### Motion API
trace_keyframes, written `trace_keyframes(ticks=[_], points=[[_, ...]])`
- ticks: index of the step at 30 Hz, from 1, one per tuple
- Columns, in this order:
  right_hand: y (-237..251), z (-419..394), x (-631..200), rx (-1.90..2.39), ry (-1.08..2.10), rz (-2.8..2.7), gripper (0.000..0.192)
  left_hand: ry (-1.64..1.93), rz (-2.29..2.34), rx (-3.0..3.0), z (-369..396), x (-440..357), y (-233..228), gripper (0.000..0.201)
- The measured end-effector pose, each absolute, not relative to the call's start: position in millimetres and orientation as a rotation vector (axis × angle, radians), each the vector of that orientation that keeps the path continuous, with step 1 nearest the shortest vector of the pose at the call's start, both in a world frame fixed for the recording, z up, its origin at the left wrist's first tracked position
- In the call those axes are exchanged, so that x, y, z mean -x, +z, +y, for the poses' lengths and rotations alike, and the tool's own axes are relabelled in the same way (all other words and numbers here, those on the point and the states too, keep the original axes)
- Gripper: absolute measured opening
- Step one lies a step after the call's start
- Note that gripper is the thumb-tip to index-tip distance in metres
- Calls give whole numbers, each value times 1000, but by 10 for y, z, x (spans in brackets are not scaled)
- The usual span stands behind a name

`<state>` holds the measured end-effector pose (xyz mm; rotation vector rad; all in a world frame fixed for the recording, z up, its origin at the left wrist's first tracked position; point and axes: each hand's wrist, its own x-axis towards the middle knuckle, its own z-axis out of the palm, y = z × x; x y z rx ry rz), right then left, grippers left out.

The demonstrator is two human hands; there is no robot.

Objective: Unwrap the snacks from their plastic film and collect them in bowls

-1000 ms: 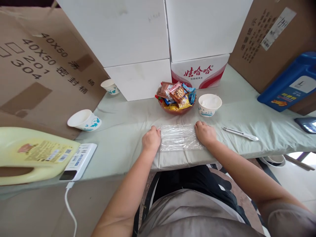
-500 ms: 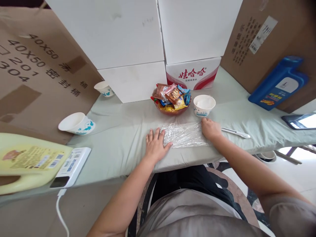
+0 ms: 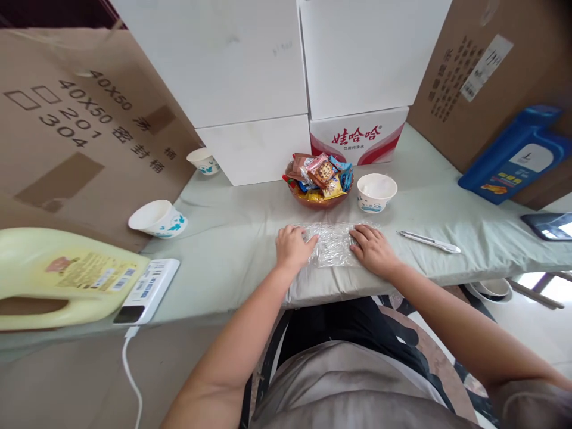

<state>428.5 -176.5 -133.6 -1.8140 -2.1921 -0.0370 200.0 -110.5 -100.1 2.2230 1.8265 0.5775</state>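
Note:
A sheet of clear plastic wrap (image 3: 333, 244) lies flat on the pale green cloth of the table (image 3: 232, 238), close to the front edge. My left hand (image 3: 292, 247) rests palm down on its left end, fingers spread. My right hand (image 3: 373, 249) presses flat on its right end. Just behind the wrap stand a brown bowl of wrapped snacks (image 3: 320, 182) and a white paper bowl (image 3: 376, 192).
A pen (image 3: 429, 241) lies right of my right hand. Two more paper bowls (image 3: 157, 217) (image 3: 204, 160) sit at the left. A yellow jug (image 3: 62, 277) and white device (image 3: 147, 289) lie front left. Cardboard and white boxes (image 3: 250, 89) line the back; a blue jug (image 3: 513, 156) leans at right.
Both hands have moved inward over the plastic wrap and now lie flat on it. Its visible part between them has become shorter.

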Motion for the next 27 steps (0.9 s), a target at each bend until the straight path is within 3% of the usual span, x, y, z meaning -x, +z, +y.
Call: trace_keyframes(ticks=[3, 8, 11, 14, 18, 27], points=[[-1377, -1770, -4300, 1808, -51, -2185, 45, 455, 1814, -2082, -865, -2036, -1038, 16], [-1375, -1765, -4315, 1891, -85, -2190, 47, 368, 2028, -1964, -593, -1652, -993, 13], [-1378, -1761, -4295, 1941, -83, -2197, 49, 468, 2139, -2057, -640, -1506, -921, 21], [-1373, -1755, -4285, 1959, -90, -2220, 50, 653, 1823, -2519, -870, -1614, -949, 25], [-1360, -1757, -4297, 1986, -92, -2233, 51, 458, 1038, -2884, -1218, -1770, -1150, 31], [-1373, -1762, -4339, 1979, -72, -2231, 52, 500, 1339, -2802, -1319, -635, -1061, 32]])
